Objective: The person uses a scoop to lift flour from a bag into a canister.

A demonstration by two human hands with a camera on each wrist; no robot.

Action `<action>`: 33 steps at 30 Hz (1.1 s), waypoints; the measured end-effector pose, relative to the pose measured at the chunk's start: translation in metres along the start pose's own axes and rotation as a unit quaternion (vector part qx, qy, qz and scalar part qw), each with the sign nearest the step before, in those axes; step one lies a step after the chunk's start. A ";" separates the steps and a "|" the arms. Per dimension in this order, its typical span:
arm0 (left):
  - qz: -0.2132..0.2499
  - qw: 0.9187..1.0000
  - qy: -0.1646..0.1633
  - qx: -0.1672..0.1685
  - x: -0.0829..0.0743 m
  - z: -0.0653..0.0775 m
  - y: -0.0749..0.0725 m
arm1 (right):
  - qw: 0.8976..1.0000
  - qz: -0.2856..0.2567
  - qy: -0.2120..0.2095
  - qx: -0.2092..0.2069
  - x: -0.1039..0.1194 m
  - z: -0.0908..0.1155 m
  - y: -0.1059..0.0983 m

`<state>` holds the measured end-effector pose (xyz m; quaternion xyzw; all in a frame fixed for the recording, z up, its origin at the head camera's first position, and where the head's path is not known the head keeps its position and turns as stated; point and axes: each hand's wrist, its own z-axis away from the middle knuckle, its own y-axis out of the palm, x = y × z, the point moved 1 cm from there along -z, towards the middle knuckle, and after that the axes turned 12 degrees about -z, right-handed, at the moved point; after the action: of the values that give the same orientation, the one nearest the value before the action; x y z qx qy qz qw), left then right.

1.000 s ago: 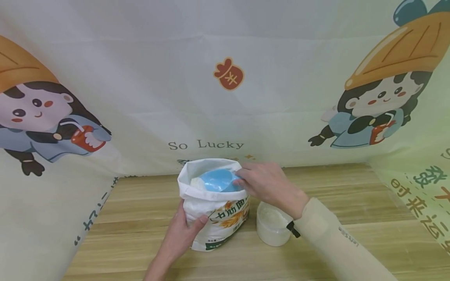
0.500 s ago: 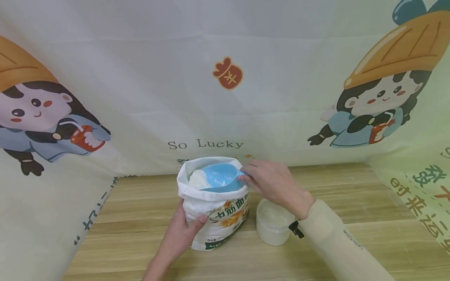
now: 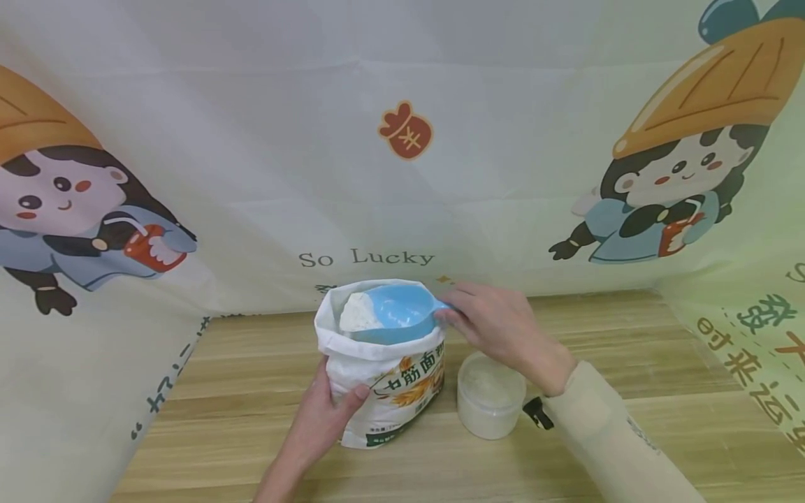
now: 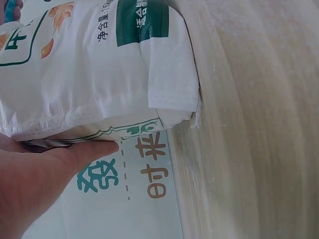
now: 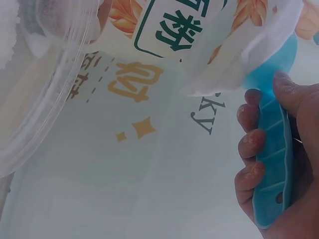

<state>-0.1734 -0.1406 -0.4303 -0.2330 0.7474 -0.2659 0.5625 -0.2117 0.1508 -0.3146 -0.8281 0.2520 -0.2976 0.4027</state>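
A white flour bag with Chinese print stands on the wooden table, its top rolled open. My left hand grips the bag's left side, thumb across the front. In the bag's mouth sits a blue scoop, with white flour heaped at its left end. My right hand holds the scoop by its handle; in the right wrist view the fingers curl round the ribbed blue handle. Below that hand a clear round tub holds pale powder.
The wooden table is bounded behind by a printed cloth wall that also closes in the left and right sides. The tub stands close to the bag's right side, beneath my right forearm.
The scoop has risen and shifted slightly right in the bag's mouth, levelling out and showing more flour. My right hand moved right with it; my left hand stays on the bag.
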 end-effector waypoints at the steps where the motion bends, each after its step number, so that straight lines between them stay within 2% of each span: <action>1: 0.001 1.000 0.000 0.000 0.000 0.000 0.000 | 1.000 0.000 -0.002 -0.003 0.000 0.001 0.000; 17: 0.006 1.000 0.008 -0.004 0.001 0.000 0.000 | 0.999 -0.015 -0.020 -0.036 -0.005 0.008 -0.002; 33: 0.011 1.000 0.012 -0.004 0.000 -0.001 -0.001 | 0.997 -0.028 -0.016 -0.063 -0.007 0.014 -0.015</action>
<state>-0.1740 -0.1415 -0.4297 -0.2239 0.7578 -0.2594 0.5553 -0.2045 0.1709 -0.3111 -0.8634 0.2402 -0.2790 0.3449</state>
